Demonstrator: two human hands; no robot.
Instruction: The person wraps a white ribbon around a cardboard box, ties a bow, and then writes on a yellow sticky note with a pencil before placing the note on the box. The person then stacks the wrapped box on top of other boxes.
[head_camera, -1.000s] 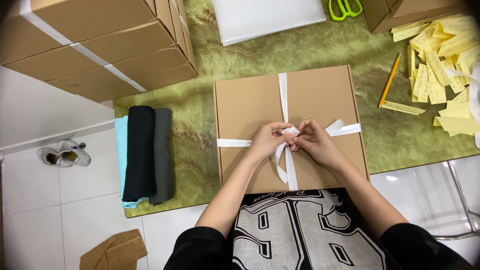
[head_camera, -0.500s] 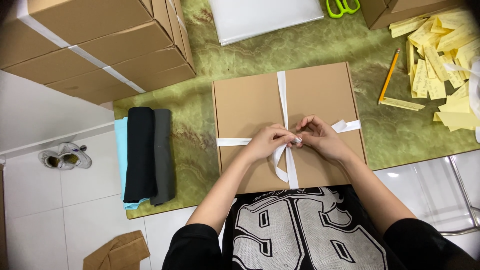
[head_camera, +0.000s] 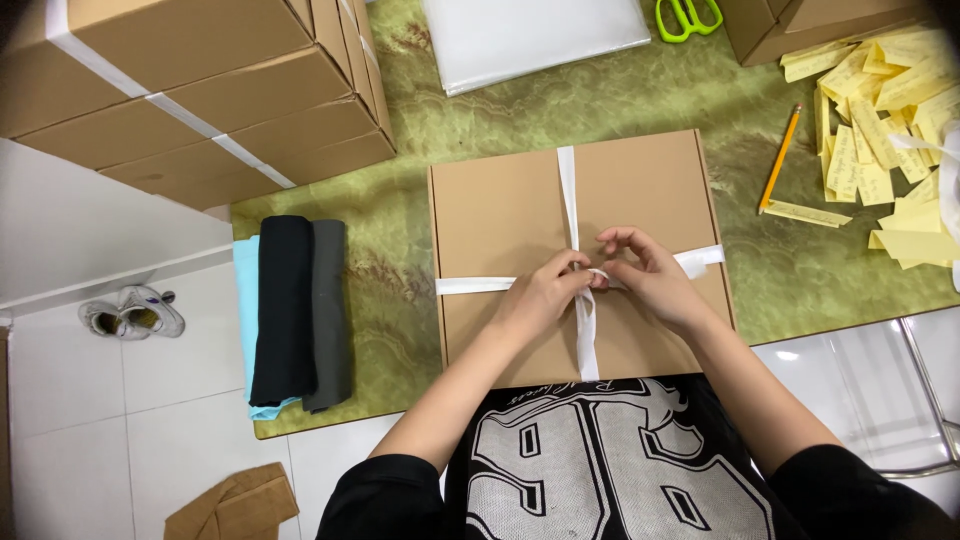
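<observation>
My left hand (head_camera: 545, 295) and right hand (head_camera: 650, 280) meet at the middle of the box (head_camera: 500, 215), where the white ribbon (head_camera: 568, 185) crosses. The fingers of both hands are narrow, pinching the ribbon at the crossing. The box lies flat on the green worktop (head_camera: 400, 235), near my body. Folded clothes (head_camera: 295, 310) lie at the left, a pencil (head_camera: 779, 158) at the right.

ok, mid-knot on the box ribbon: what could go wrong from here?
Both hands, left hand and right hand, pinch the white ribbon at the crossing on the brown box. If either grip eases, the knot may slacken. The crossing looks off-centre, so the ribbon could slide sideways when pulled.
</observation>
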